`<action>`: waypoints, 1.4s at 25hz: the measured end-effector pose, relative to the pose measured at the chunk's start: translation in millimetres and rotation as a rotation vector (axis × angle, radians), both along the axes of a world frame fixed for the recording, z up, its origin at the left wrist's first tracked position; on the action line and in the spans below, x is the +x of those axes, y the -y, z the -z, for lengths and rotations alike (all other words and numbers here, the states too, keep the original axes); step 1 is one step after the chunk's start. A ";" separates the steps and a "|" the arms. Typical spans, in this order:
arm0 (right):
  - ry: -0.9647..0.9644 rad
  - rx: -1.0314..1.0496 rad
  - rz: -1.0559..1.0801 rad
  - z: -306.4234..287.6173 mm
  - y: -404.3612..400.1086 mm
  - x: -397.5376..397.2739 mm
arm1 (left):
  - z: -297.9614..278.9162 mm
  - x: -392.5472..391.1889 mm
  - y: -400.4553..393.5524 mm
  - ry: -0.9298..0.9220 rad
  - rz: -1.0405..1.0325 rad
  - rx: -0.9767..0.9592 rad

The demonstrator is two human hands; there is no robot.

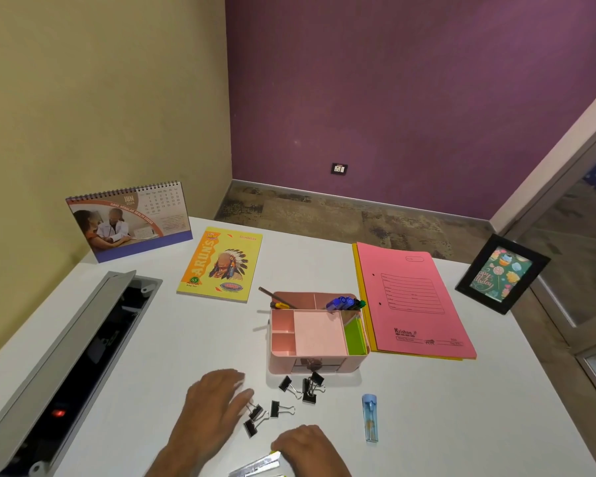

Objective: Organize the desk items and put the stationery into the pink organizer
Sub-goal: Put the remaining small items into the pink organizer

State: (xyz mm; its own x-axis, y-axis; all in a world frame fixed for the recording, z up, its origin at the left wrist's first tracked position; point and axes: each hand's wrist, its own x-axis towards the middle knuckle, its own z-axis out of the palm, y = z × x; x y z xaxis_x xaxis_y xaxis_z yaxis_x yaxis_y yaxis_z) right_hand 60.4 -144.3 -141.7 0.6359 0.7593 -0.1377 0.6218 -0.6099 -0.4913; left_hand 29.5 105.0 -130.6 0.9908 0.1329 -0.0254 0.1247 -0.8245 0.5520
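Two hands low over white table (172, 339) | left hand (214, 404) flat, fingers spread, touching binder clips (257, 413) | right hand (305, 445) curled, gripping silver stapler (258, 464) | pink organizer (315, 333) just beyond clips

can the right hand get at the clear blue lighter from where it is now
Probably yes: the clear blue plastic lighter lies alone on the white desk, with bare surface between it and the right hand, though that hand already holds a silver stapler.

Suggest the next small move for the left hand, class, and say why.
Probably close the left hand on the binder clips at its fingertips: they lie loose on the desk before the pink organizer, whose small front compartments look empty.
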 end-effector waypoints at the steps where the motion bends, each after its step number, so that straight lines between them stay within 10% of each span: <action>1: 0.008 0.030 0.009 -5.1 0.9 2.5 | -11.6 -2.5 5.1 0.029 0.054 -0.088; 8: -0.054 0.531 0.341 -80.9 -3.9 15.5 | -63.6 3.3 42.3 -0.112 0.329 -0.474; 21: -0.022 0.808 0.825 -99.3 25.1 38.6 | -112.1 59.8 64.2 0.152 0.041 -0.641; 29: -0.081 -0.075 1.047 -40.4 81.9 44.4 | -120.1 115.6 46.1 0.217 -0.188 -0.463; 35: -0.178 -0.195 1.018 -39.3 75.3 47.8 | -101.6 129.3 49.7 0.130 -0.205 -0.341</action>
State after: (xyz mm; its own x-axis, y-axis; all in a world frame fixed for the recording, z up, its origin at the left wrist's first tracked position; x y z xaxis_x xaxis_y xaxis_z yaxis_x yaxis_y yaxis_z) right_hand 108.2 -219.5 -102.4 0.9200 -0.1680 -0.3541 -0.3007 -0.8822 -0.3625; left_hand 158.8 55.3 -29.0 0.9425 0.3336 0.0210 0.1790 -0.5567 0.8112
